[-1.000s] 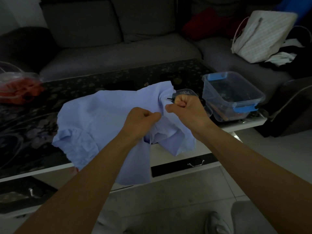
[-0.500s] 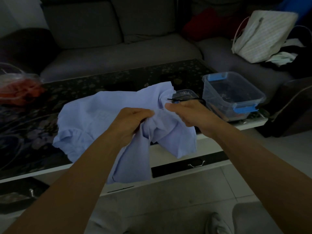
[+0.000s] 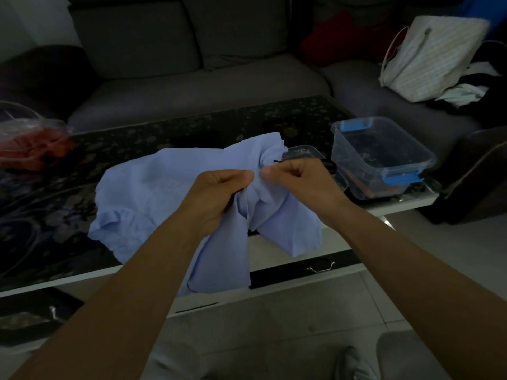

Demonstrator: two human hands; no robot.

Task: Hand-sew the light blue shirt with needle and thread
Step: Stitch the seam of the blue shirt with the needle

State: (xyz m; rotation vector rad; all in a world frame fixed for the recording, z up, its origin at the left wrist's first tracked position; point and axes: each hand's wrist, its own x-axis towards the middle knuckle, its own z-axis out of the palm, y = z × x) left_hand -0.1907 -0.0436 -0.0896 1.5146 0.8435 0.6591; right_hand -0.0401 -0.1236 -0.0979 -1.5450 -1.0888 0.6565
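Light blue shirt (image 3: 153, 198): crumpled on the coffee table's near edge, right of the middle; one part hangs over the front edge, and a bunched part is lifted between the two hands.
Left hand (image 3: 219, 187): fingers curled round a gathered fold of the shirt, gripping it just beside the right hand.
Right hand (image 3: 299, 179): fingers curled, thumb and forefinger pinching the bunched cloth.
Dark sliver (image 3: 277, 161): short and thin, jutting from the right hand's pinch; needle or thread, I cannot tell.
Coffee table (image 3: 164, 133): dark flower-patterned top with a white rim.
Drawer handle (image 3: 321, 267): metal, under the front edge.
Clear box (image 3: 384, 157): blue clips, lid off, at the table's right edge.
Small clear tub (image 3: 304, 152): just behind the right hand, between shirt and clear box.
Plastic bag (image 3: 30, 144): red contents, at the table's left edge.
Sofa (image 3: 192, 86): grey, beyond the table's far edge.
Striped bag (image 3: 433, 58): on the sofa, off the table's far right corner.
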